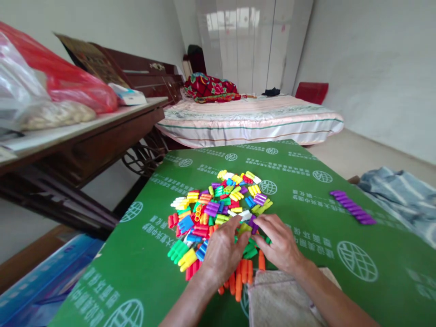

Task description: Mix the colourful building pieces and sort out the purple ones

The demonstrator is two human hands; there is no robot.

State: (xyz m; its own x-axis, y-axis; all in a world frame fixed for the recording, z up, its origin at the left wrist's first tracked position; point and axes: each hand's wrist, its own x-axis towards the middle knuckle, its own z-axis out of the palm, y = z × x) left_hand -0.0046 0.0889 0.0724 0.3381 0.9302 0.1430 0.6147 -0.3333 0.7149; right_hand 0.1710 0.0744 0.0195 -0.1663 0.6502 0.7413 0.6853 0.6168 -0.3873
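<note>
A pile of small ribbed plastic building pieces [200, 230] in many colours lies on the green table. My left hand [223, 250] is over the near side of the pile, its thumb and forefinger closed about a yellow-green piece [244, 228]. Right beside it, my right hand [281, 243] pinches a purple piece [253, 224] at the pile's right edge. The two pieces are close together; whether they touch, I cannot tell. Several orange pieces [239, 278] lie below my hands, and green pieces [250, 251] show between them.
A joined row of purple pieces [353, 207] lies apart on the right of the green table [299, 190]. A beige cloth [282, 302] is at the near edge, under my right forearm. A side table with bags [75, 84] stands left; a bed [252, 120] stands beyond.
</note>
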